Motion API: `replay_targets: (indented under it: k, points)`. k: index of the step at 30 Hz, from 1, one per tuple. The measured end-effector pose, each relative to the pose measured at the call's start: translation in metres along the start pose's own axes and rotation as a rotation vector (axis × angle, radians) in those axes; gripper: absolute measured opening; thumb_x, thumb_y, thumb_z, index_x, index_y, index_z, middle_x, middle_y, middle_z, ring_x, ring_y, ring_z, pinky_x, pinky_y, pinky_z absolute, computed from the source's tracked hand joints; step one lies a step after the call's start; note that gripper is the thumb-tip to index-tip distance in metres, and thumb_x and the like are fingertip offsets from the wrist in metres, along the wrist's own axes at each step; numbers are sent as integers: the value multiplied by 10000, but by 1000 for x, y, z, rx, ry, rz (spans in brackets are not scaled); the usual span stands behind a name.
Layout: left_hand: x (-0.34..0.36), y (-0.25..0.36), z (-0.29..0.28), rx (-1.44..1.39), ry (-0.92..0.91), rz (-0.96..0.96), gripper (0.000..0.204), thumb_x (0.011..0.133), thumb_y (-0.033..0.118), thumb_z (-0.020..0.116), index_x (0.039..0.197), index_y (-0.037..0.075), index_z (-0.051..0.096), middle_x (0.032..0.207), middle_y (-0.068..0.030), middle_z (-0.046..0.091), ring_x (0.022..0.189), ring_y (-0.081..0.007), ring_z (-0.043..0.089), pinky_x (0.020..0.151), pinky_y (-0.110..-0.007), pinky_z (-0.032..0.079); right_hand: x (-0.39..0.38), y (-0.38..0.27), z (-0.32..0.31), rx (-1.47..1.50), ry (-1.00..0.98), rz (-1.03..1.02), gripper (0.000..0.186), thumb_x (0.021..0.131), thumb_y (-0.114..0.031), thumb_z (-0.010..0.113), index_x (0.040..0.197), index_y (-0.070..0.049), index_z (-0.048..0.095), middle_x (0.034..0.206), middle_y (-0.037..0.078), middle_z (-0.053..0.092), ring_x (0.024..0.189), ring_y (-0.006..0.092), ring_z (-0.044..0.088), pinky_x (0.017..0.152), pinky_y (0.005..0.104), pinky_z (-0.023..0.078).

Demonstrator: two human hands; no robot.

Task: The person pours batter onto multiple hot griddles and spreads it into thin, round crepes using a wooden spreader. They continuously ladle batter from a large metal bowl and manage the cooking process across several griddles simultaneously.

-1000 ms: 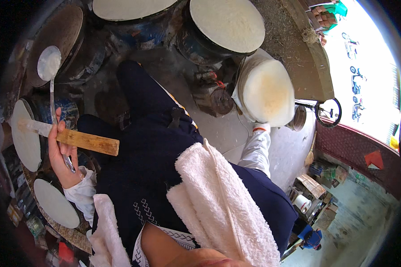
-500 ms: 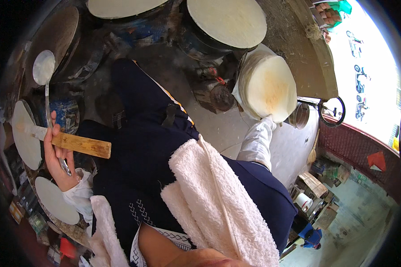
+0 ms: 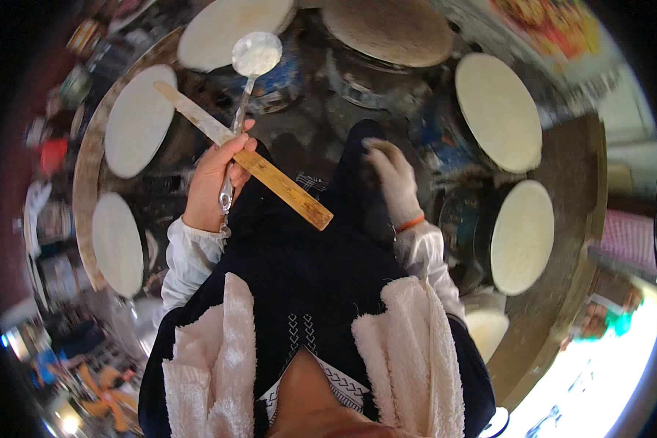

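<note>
My left hand is closed round a metal ladle and a flat wooden spatula, which cross in its grip. The ladle's bowl points away from me and has whitish batter in it. One end of the spatula is pale and coated and reaches toward a batter-covered round griddle; its bare yellowish end lies over my lap. My right hand, in a white glove with an orange cuff, is over my right knee. Motion blurs its fingers, and nothing can be made out in them.
Round griddles with pale sheets curve around me, among them a left one, a far-left one and right ones. A bare dark griddle stands straight ahead. At lower right is a stack of pale rounds.
My view has swung left, away from the stack of rounds. My right hand has left the stack and come over my knee. My left hand still holds the ladle and spatula.
</note>
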State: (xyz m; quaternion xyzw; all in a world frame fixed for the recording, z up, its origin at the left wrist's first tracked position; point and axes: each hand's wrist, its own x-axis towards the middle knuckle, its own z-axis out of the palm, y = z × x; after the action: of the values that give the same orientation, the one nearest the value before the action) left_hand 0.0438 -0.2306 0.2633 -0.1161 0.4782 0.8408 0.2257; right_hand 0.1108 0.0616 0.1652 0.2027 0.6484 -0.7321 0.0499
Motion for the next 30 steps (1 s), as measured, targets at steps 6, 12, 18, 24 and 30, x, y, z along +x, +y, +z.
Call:
replay_targets:
  k: [6, 12, 18, 24, 30]
  points:
    - [-77, -43, -83, 42, 514, 312, 409, 968, 180, 657, 1294, -15, 505, 840, -45, 654, 474, -58, 478, 427, -198, 370, -23, -65, 180, -753, -1059, -628, 748, 879, -393, 682, 1489, -122, 344, 1200, 276, 616, 996, 446, 663, 876, 515, 533]
    - [-171, -69, -89, -161, 909, 527, 337, 974, 295, 655, 1135, 36, 512, 1016, -130, 705, 498, -51, 490, 438, -196, 401, -41, -18, 245, -569, -1381, -514, 625, 943, -167, 606, 1514, -86, 367, 1201, 198, 594, 933, 278, 634, 780, 377, 521]
    - [-242, -159, -157, -608, 1225, 717, 345, 999, 233, 562, 1269, 31, 488, 1022, -119, 699, 489, -68, 491, 423, -198, 377, -61, -11, 308, -625, -1559, 122, 502, 1017, -167, 500, 1490, -40, 389, 872, 60, 639, 572, 94, 585, 461, 233, 476]
    - [-306, -281, -200, -1009, 1516, 712, 224, 1029, 214, 528, 1188, 57, 527, 874, -77, 664, 576, -78, 555, 459, -207, 443, -91, 43, 376, -909, -1776, 304, 526, 1022, -220, 467, 1518, -75, 369, 879, 89, 638, 577, 121, 590, 464, 252, 477]
    - [-396, -343, -321, -723, 1759, 557, 219, 1018, 261, 528, 886, 86, 520, 656, -21, 518, 508, -86, 482, 429, -241, 363, -171, 141, 503, -1060, -1732, 701, 519, 1013, -212, 481, 1523, -252, 391, 822, 65, 602, 555, 124, 506, 440, 255, 400]
